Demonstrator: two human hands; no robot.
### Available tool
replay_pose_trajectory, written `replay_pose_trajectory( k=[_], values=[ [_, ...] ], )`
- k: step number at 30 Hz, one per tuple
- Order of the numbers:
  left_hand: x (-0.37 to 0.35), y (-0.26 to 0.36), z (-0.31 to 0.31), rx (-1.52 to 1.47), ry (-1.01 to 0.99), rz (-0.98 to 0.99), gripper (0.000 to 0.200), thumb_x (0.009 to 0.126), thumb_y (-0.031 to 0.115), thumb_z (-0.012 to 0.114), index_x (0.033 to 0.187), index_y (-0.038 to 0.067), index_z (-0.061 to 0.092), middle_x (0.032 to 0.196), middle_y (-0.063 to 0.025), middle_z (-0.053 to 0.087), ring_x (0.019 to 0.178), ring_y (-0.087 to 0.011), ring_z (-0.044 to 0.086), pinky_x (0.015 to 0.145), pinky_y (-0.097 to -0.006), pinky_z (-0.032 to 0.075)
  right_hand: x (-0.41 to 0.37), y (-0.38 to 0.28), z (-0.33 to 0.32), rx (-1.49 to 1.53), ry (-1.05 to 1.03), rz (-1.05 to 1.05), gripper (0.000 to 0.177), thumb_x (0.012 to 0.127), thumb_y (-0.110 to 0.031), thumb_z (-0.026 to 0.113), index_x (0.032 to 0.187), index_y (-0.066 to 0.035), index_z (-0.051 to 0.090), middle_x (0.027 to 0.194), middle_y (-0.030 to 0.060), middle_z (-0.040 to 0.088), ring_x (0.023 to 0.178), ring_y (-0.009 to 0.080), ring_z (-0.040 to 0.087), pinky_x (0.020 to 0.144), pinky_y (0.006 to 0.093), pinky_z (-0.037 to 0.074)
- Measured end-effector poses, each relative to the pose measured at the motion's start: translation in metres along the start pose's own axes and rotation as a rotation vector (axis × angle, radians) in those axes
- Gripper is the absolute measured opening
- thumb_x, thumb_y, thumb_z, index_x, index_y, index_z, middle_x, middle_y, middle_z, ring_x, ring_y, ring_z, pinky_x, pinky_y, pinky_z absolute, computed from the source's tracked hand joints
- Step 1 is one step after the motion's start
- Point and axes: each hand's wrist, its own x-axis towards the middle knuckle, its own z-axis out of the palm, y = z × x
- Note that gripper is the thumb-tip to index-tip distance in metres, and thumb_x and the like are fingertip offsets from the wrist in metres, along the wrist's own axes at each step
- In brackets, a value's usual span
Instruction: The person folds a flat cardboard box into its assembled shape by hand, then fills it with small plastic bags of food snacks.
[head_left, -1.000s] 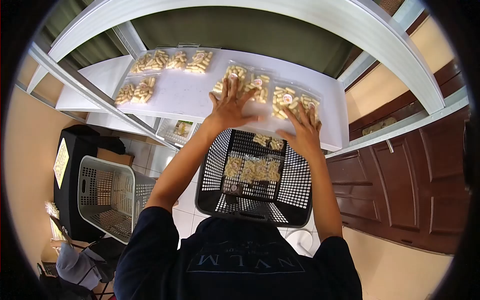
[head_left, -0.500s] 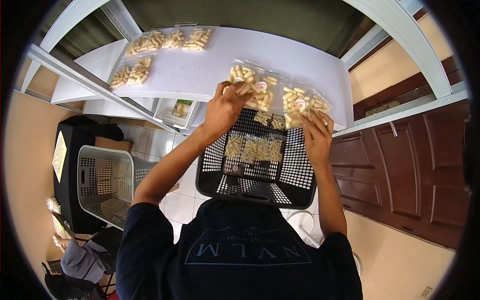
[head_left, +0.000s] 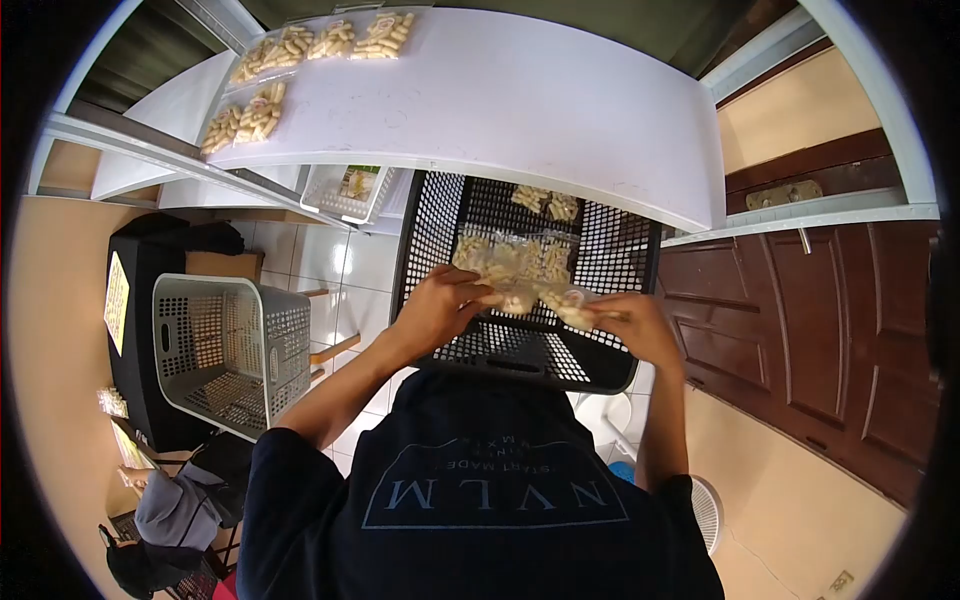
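Over the black plastic basket (head_left: 405, 285), my left hand (head_left: 441, 312) is closed on a clear bag of pale finger-shaped snacks (head_left: 512, 299). My right hand (head_left: 637, 325) pinches another such snack bag (head_left: 567, 304) by its right side. The two held bags hang side by side, a little blurred, and partly cover what lies under them. Inside the basket, more bags of the same snacks (head_left: 556, 262) lie in a row, with smaller-looking bags (head_left: 545, 203) farther back, near the shelf edge.
Several filled snack bags (head_left: 383, 36) lie at the left end of the white shelf (head_left: 520, 100). A grey basket (head_left: 215, 290) and a white tray (head_left: 345, 195) are to the left. Another person (head_left: 180, 505) sits at lower left. A brown door (head_left: 800, 330) stands on the right.
Both hands have moved from the shelf's front edge down over the black basket, carrying bags. The bags that lay on the shelf's right part are gone from there. The view has shifted slightly.
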Motion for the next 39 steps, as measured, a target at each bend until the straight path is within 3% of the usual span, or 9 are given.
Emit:
replay_pose_trajectory(
  k=[7, 13, 16, 21, 27, 31, 34, 36, 39],
  values=[
    [-0.01, -0.076, 0.123, 0.321, -0.404, -0.236, 0.01, 0.077, 0.009, 0.061, 0.079, 0.003, 0.07, 0.09, -0.0195, 0.068, 0.081, -0.0346, 0.068, 0.069, -0.044, 0.056, 0.054, 0.109, 0.109, -0.382, 0.028, 0.118, 0.019, 0.076, -0.015, 0.073, 0.094, -0.008, 0.075, 0.093, 0.0169, 0.07, 0.086, 0.0304, 0.068, 0.079, 0.0371, 0.053],
    [-0.017, -0.062, 0.108, 0.156, -0.958, -0.218, 0.072, 0.084, 0.047, 0.066, 0.14, 0.008, 0.043, 0.128, -0.0242, 0.055, 0.12, -0.0419, 0.05, 0.105, -0.0445, 0.039, 0.068, 0.158, 0.145, -0.627, -0.131, -0.012, 0.026, 0.073, -0.018, 0.069, 0.096, -0.005, 0.07, 0.099, 0.0204, 0.067, 0.093, 0.0378, 0.064, 0.082, 0.0445, 0.051],
    [-0.019, -0.074, 0.112, 0.046, -1.03, -0.245, 0.064, 0.086, 0.046, 0.063, 0.138, 0.011, 0.048, 0.129, -0.0205, 0.056, 0.122, -0.0363, 0.051, 0.103, -0.0425, 0.041, 0.072, 0.15, 0.148, -0.517, -0.305, 0.053, 0.025, 0.074, -0.022, 0.071, 0.09, -0.003, 0.069, 0.095, 0.0208, 0.067, 0.088, 0.0364, 0.064, 0.08, 0.0435, 0.051],
    [0.013, -0.054, -0.019, -0.43, -0.502, -0.197, 0.029, 0.089, 0.021, 0.063, 0.114, 0.006, 0.064, 0.102, -0.0123, 0.07, 0.092, -0.0266, 0.067, 0.08, -0.0371, 0.053, 0.104, -0.022, 0.09, -0.356, -0.391, -0.159, 0.025, 0.078, -0.02, 0.069, 0.093, 0.0, 0.069, 0.099, 0.0236, 0.066, 0.092, 0.0356, 0.065, 0.082, 0.0425, 0.051],
    [0.027, -0.103, -0.2, 0.121, 0.783, -0.28, 0.021, 0.084, 0.022, 0.071, 0.099, 0.008, 0.069, 0.089, -0.0109, 0.068, 0.072, -0.0213, 0.061, 0.067, -0.0306, 0.05, 0.205, -0.173, 0.053, -0.323, 0.134, -0.578, 0.029, 0.083, -0.022, 0.068, 0.1, 0.001, 0.067, 0.104, 0.019, 0.067, 0.101, 0.036, 0.061, 0.093, 0.0434, 0.045],
    [0.031, -0.166, -0.259, 0.488, 0.745, -0.27, 0.043, 0.082, 0.032, 0.073, 0.119, 0.012, 0.064, 0.122, -0.0191, 0.058, 0.115, -0.0352, 0.052, 0.094, -0.0438, 0.042, 0.316, -0.221, 0.072, -0.454, 0.27, -0.728, 0.049, 0.082, -0.029, 0.071, 0.123, -0.007, 0.057, 0.131, 0.0173, 0.051, 0.119, 0.0385, 0.048, 0.098, 0.0477, 0.042],
    [0.032, -0.217, -0.264, 0.708, 0.587, -0.555, 0.068, 0.079, 0.068, 0.058, 0.137, 0.034, 0.049, 0.149, -0.022, 0.031, 0.138, -0.0463, 0.023, 0.103, -0.0708, 0.017, 0.358, -0.257, 0.101, -0.602, 0.257, -0.611, 0.064, 0.082, -0.038, 0.07, 0.138, -0.017, 0.045, 0.148, 0.0155, 0.031, 0.132, 0.0435, 0.033, 0.103, 0.0587, 0.034],
    [0.036, -0.274, -0.256, 0.702, 0.501, -0.574, 0.073, 0.079, 0.073, 0.052, 0.141, 0.036, 0.043, 0.153, -0.023, 0.023, 0.142, -0.047, 0.012, 0.107, -0.0714, 0.007, 0.386, -0.272, 0.11, -0.788, 0.206, -0.428, 0.078, 0.084, -0.05, 0.064, 0.149, -0.03, 0.027, 0.159, 0.0109, 0.006, 0.141, 0.0473, 0.011, 0.105, 0.0733, 0.018],
    [0.043, -0.249, -0.244, 0.596, 0.401, -0.533, 0.07, 0.085, 0.069, 0.047, 0.143, 0.031, 0.041, 0.153, -0.0227, 0.023, 0.143, -0.0479, 0.004, 0.108, -0.0691, 0.014, 0.433, -0.254, 0.122, -0.894, 0.179, -0.424, 0.078, 0.081, -0.056, 0.064, 0.147, -0.029, 0.033, 0.159, 0.0128, 0.009, 0.139, 0.0523, 0.014, 0.111, 0.0624, 0.021]
  ],
)
